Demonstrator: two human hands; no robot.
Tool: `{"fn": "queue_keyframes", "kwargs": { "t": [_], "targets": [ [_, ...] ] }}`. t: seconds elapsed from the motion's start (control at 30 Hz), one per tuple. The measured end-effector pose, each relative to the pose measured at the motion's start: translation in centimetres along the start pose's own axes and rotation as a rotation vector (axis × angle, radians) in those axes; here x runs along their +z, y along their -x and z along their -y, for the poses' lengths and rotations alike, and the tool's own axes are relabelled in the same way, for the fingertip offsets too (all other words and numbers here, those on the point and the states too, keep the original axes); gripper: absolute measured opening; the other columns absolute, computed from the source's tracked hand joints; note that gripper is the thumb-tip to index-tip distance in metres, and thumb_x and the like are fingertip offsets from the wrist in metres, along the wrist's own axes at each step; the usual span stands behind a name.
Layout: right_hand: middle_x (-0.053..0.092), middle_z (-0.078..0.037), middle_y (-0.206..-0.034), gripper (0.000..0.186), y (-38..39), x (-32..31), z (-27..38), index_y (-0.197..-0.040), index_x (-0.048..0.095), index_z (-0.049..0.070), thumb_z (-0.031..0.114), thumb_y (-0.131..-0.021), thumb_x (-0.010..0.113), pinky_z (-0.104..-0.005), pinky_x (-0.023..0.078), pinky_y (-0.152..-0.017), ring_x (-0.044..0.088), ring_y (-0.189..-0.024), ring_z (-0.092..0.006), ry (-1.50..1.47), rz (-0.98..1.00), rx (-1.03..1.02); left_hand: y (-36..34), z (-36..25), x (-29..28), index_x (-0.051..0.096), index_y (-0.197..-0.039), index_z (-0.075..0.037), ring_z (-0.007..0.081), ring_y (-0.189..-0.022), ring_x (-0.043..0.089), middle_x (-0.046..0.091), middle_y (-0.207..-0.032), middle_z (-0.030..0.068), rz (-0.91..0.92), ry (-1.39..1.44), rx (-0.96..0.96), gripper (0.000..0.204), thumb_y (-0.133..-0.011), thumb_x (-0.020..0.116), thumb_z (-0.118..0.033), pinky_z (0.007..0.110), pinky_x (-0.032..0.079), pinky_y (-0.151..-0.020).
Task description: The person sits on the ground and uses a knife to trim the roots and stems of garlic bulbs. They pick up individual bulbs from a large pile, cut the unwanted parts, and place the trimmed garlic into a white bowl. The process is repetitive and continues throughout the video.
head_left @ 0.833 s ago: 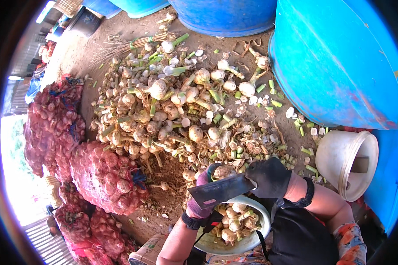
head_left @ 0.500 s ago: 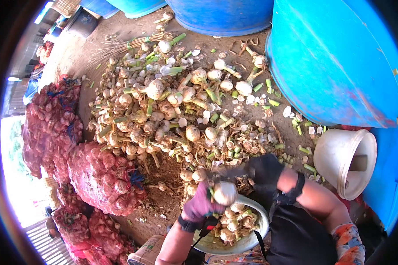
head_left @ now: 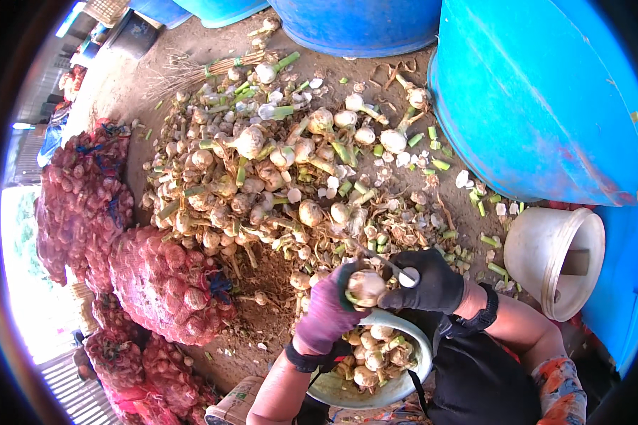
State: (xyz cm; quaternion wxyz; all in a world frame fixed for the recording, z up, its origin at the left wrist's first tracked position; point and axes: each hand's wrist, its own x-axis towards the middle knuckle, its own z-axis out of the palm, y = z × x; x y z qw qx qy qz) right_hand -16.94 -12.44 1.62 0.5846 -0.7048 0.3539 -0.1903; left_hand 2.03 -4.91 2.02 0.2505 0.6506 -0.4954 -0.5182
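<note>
My left hand [head_left: 325, 312], in a purple glove, is wrapped round a whitish garlic bulb [head_left: 366, 287] above the basin. My right hand [head_left: 432, 282], in a dark glove, is closed on a knife. The thin knife blade [head_left: 373, 253] slants up and left past the bulb; the handle is hidden in the fist. A round white cut slice [head_left: 409, 277] lies against the right hand's fingers, beside the blade. Below both hands, a pale basin [head_left: 424, 352] contains several bulbs [head_left: 376, 354]. Ahead, a broad heap of stemmed garlic bulbs [head_left: 252, 143] covers the ground.
Red mesh sacks [head_left: 166, 283] of bulbs stand at the left. A white bucket [head_left: 542, 255] lies tipped at the right, below a large blue tub [head_left: 532, 92]. Another blue tub [head_left: 354, 25] stands at the far side. Green stem pieces [head_left: 490, 241] and white scraps litter the ground.
The right hand has come nearer and lower beside the bulb. The left hand has risen slightly and turned the bulb. A white slice now shows at the right fingers.
</note>
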Motion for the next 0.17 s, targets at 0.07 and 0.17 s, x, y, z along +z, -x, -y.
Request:
{"fn": "queue_keyframes", "kwargs": {
  "t": [0.07, 0.17],
  "targets": [
    [0.062, -0.011, -0.068, 0.042, -0.1, 0.2, 0.0, -0.078, 0.062, 0.005, 0.040, -0.063, 0.080, -0.0330, 0.049, -0.057, 0.062, -0.061, -0.0245, -0.099, -0.001, 0.072, -0.7, -1.3, 0.9, 0.049, -0.120, -0.002, 0.0294, -0.098, 0.061, 0.061, -0.108, 0.0180, 0.053, -0.192, 0.108, 0.068, -0.061, 0.079, -0.018, 0.038, 0.049, -0.083],
    [0.064, -0.003, -0.077, 0.046, -0.1, 0.3, -1.2, -0.091, 0.064, 0.004, 0.035, -0.063, 0.084, -0.0259, 0.047, -0.065, 0.057, -0.069, -0.0104, -0.191, -0.035, 0.170, -1.9, 0.1, 1.0, 0.051, -0.118, -0.006, 0.0284, -0.104, 0.059, 0.060, -0.109, 0.0169, -0.084, -0.288, 0.234, 0.058, -0.069, 0.076, -0.022, 0.033, 0.048, -0.083]
  ]
}}
